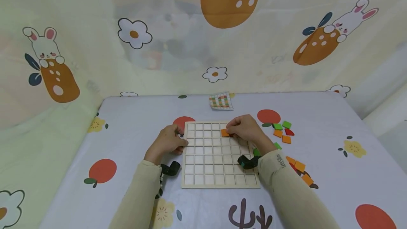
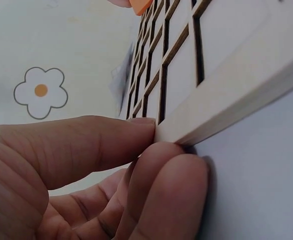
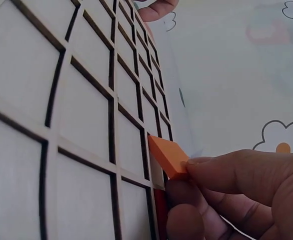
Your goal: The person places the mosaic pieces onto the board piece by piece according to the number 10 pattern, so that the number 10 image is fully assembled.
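A pale wooden grid board (image 1: 203, 186) lies flat on the table, its cells mostly bare. At its left edge, my left hand (image 1: 166, 140) grips the rim (image 2: 226, 102) between thumb and fingers. My right hand (image 1: 246, 128) pinches an orange square tile (image 3: 169, 156) by one edge, between thumb and fingers. The tile stands tilted over a cell in the upper part of the board, one corner right at the wooden divider. Beside it, a red piece (image 3: 160, 212) shows in a cell, partly hidden by the right fingers.
Behind the board lies a small card (image 1: 220, 101) with a coloured grid pattern. To the right are loose green tiles (image 1: 287, 124), orange tiles (image 1: 286, 139) and a red piece (image 1: 289, 132). More orange tiles (image 1: 300, 166) lie by the right sleeve. A printed curtain hangs behind the table.
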{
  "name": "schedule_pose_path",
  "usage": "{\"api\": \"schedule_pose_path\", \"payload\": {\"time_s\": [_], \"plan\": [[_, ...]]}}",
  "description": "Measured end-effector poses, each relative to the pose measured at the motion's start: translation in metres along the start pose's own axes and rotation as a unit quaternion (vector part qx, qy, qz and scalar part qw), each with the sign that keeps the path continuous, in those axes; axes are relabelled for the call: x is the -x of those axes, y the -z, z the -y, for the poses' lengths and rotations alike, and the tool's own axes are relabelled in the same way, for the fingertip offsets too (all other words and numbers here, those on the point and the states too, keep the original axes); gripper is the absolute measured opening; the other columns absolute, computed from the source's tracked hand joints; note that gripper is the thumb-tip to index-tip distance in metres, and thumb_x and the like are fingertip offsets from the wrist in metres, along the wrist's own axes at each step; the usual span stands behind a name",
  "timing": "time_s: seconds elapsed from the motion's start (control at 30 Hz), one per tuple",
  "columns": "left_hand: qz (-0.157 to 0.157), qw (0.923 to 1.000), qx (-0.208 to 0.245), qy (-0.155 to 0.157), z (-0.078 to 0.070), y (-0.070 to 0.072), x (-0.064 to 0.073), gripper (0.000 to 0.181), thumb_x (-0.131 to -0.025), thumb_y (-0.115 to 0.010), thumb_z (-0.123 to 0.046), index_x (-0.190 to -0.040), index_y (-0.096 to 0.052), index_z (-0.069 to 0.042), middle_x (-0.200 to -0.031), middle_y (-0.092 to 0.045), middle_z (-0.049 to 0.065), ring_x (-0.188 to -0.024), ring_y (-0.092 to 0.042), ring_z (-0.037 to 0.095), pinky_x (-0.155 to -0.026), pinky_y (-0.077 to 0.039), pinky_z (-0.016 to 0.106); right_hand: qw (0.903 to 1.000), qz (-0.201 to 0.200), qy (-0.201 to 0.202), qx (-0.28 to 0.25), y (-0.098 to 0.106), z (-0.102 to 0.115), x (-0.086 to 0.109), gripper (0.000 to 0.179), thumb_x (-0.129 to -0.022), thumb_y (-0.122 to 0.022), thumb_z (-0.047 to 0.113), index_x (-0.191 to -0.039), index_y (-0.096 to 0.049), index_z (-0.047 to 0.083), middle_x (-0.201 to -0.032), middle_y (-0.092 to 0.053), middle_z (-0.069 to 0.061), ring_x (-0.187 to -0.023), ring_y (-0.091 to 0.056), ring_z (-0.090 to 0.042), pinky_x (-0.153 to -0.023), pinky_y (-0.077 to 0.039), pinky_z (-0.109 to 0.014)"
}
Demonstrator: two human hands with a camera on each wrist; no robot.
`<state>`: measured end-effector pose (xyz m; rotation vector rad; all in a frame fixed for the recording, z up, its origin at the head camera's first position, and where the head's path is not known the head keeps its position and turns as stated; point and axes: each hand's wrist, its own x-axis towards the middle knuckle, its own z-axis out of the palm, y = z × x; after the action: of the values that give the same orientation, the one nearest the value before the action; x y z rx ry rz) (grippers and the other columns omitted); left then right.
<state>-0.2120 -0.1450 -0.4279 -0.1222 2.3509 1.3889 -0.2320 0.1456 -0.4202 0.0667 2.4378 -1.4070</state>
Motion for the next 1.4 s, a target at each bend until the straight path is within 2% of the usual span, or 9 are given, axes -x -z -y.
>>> {"api": "schedule_pose_path", "payload": {"time_s": [0.3,0.7,0.87,1.0,1.1,1.27,1.4], "plan": [[0.001,1.0,0.001,0.003,0.001,0.0,-0.002,0.032,-0.09,-0.077,-0.002,-0.115,-0.057,0.0,-0.086,-0.064,0.014,-0.064,-0.067,0.018,-0.058,-0.061,0.028,0.9999,-0.005,-0.001,0.011,-0.003,-0.002,-0.001,0.011,-0.095,-0.075,0.014,-0.1,-0.077,0.005,-0.094,-0.076,-0.008,-0.081,-0.065,-0.022,-0.072,-0.055,-0.031],[0.005,1.0,-0.004,-0.002,-0.004,-0.002,-0.001,0.032,-0.09,-0.076,-0.002,-0.116,-0.057,0.0,-0.087,-0.064,0.013,-0.064,-0.067,0.019,-0.058,-0.061,0.028,0.9977,-0.029,0.002,0.061,-0.001,-0.007,-0.001,0.008,-0.092,-0.078,0.016,-0.098,-0.079,0.01,-0.102,-0.075,-0.006,-0.096,-0.062,-0.024,-0.078,-0.05,-0.031],[0.0,1.0,-0.005,0.007,-0.001,-0.001,-0.002,0.032,-0.091,-0.076,-0.003,-0.116,-0.057,-0.001,-0.087,-0.063,0.013,-0.064,-0.066,0.018,-0.058,-0.06,0.027,0.9989,-0.025,0.014,0.037,0.004,-0.008,0.001,0.014,-0.095,-0.075,0.019,-0.105,-0.078,0.009,-0.099,-0.075,-0.007,-0.09,-0.062,-0.024,-0.076,-0.051,-0.031],[0.0,1.0,-0.005,0.008,0.0,-0.001,0.0,0.032,-0.091,-0.076,-0.003,-0.116,-0.057,0.0,-0.087,-0.064,0.013,-0.064,-0.066,0.019,-0.058,-0.06,0.028,0.9988,-0.043,0.02,0.009,0.025,-0.013,0.01,0.024,-0.099,-0.071,0.021,-0.114,-0.075,0.003,-0.1,-0.073,-0.011,-0.084,-0.063,-0.024,-0.074,-0.054,-0.031],[0.002,1.0,-0.002,0.008,0.0,-0.001,0.0,0.032,-0.09,-0.076,-0.003,-0.116,-0.057,0.0,-0.088,-0.064,0.013,-0.065,-0.066,0.019,-0.058,-0.061,0.028,0.9972,-0.069,0.014,0.026,0.053,-0.024,0.019,0.029,-0.101,-0.07,0.023,-0.118,-0.073,0.0,-0.101,-0.071,-0.01,-0.082,-0.063,-0.021,-0.072,-0.055,-0.031],[0.006,0.9999,-0.001,0.011,0.0,0.0,-0.001,0.034,-0.09,-0.077,-0.004,-0.116,-0.056,-0.001,-0.088,-0.063,0.014,-0.063,-0.066,0.019,-0.059,-0.06,0.027,0.9933,-0.099,-0.043,0.042,0.097,-0.048,0.036,0.036,-0.101,-0.068,0.03,-0.121,-0.07,0.001,-0.097,-0.067,-0.01,-0.081,-0.058,-0.024,-0.066,-0.051,-0.032],[0.01,0.9999,-0.006,0.008,-0.001,0.0,-0.001,0.034,-0.09,-0.076,-0.004,-0.117,-0.055,-0.001,-0.088,-0.063,0.014,-0.063,-0.066,0.018,-0.059,-0.06,0.027,0.985,-0.124,-0.102,0.061,0.121,-0.068,0.044,0.041,-0.101,-0.068,0.033,-0.124,-0.067,-0.001,-0.1,-0.068,-0.01,-0.09,-0.055,-0.027,-0.068,-0.05,-0.031]]}}
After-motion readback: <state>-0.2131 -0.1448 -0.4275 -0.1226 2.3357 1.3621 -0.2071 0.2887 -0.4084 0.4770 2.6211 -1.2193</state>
